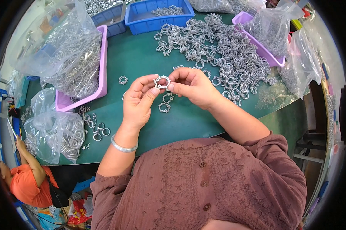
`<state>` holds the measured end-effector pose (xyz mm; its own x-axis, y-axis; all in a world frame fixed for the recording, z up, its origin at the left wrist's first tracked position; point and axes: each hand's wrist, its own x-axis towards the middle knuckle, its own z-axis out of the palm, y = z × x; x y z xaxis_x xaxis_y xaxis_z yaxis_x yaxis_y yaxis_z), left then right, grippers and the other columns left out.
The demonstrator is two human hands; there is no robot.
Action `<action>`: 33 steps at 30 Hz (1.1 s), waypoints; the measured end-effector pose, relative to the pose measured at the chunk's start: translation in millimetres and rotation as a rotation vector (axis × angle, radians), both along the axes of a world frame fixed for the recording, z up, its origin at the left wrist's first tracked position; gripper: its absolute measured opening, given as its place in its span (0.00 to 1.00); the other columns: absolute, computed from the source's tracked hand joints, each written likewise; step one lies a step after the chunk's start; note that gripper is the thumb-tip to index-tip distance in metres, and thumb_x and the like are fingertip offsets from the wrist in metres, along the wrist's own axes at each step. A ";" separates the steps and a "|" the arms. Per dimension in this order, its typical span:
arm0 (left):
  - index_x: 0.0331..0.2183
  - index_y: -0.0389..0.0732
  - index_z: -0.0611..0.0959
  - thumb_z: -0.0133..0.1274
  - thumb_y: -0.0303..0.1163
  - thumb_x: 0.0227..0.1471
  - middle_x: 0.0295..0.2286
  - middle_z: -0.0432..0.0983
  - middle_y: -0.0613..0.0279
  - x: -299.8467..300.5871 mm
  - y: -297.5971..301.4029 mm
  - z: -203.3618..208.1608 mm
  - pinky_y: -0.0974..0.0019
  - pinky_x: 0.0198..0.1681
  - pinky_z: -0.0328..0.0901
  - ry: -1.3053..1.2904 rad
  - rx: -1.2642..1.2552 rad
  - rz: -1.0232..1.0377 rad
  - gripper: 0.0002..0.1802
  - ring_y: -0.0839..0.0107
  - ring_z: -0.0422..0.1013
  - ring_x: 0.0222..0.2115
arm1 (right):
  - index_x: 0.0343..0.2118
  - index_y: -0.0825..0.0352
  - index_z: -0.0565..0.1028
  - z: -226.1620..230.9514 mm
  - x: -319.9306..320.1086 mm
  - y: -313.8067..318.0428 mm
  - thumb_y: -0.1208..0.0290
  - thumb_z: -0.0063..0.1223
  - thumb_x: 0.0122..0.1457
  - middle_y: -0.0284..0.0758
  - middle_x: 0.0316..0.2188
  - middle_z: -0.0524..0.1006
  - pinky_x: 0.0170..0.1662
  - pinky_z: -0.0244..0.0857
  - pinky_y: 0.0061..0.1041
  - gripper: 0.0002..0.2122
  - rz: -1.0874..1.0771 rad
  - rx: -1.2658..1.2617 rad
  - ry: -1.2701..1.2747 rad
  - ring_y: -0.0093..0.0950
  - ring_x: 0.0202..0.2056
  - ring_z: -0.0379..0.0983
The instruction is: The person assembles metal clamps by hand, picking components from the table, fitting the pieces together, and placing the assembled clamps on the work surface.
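Note:
A small silver-grey metal ring (pixel 162 77) with little projections on its side is held up between my two hands over the table. My left hand (pixel 137 100) pinches it at the left between thumb and fingers. The thumb and curled fingers of my right hand (pixel 196 87) close on its right edge. Just below my fingertips, a couple of similar metal rings (pixel 164 110) lie on the green tabletop (pixel 142 57). To the right spreads a big heap of such rings (pixel 211 42), partly behind my right hand.
Blue trays (pixel 159 27) stand at the back. A purple basket (pixel 103 71) at left and another purple basket (pixel 253 38) at right carry plastic bags of metal parts. Near left lie a bag of spiral pieces (pixel 71 138) and loose rings (pixel 97 137). Lower left, a person in orange (pixel 31 184).

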<state>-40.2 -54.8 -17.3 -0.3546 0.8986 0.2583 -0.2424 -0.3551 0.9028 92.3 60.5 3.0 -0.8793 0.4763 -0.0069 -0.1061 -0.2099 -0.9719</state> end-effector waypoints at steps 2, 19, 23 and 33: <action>0.41 0.34 0.69 0.45 0.23 0.49 0.37 0.71 0.55 0.2 0.3 -0.9 0.67 0.43 0.64 0.052 0.016 0.007 0.14 0.69 0.68 0.39 | 0.30 0.71 0.72 0.2 0.7 0.3 0.74 0.53 0.49 0.27 0.24 0.71 0.27 0.58 0.12 0.07 0.002 -0.001 -0.012 0.13 0.25 0.64; 0.42 0.33 0.69 0.45 0.22 0.49 0.36 0.71 0.54 3.3 1.6 -3.3 0.66 0.43 0.64 0.091 0.054 0.027 0.15 0.69 0.68 0.39 | 0.30 0.71 0.72 3.6 2.0 -2.3 0.73 0.50 0.50 0.27 0.24 0.71 0.26 0.58 0.12 0.07 -0.023 0.070 -0.069 0.12 0.24 0.63; 0.41 0.33 0.68 0.45 0.22 0.49 0.36 0.71 0.54 2.9 1.9 -4.0 0.66 0.43 0.64 0.085 0.051 0.024 0.15 0.68 0.68 0.39 | 0.30 0.71 0.72 3.9 1.9 -2.0 0.72 0.50 0.51 0.26 0.23 0.71 0.26 0.58 0.11 0.07 -0.018 0.091 -0.072 0.12 0.24 0.63; 0.42 0.33 0.69 0.44 0.23 0.50 0.36 0.71 0.55 1.4 1.8 -2.5 0.67 0.42 0.64 0.094 -0.001 0.038 0.14 0.69 0.69 0.37 | 0.29 0.70 0.72 -1.4 0.3 -0.7 0.73 0.48 0.51 0.26 0.21 0.70 0.23 0.56 0.12 0.06 -0.031 0.083 -0.076 0.11 0.21 0.61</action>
<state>-38.7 -53.0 -19.8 -0.3629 0.8852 0.2912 -0.1431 -0.3618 0.9212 92.6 59.8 1.5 -0.8625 0.5050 -0.0322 -0.0370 -0.1264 -0.9913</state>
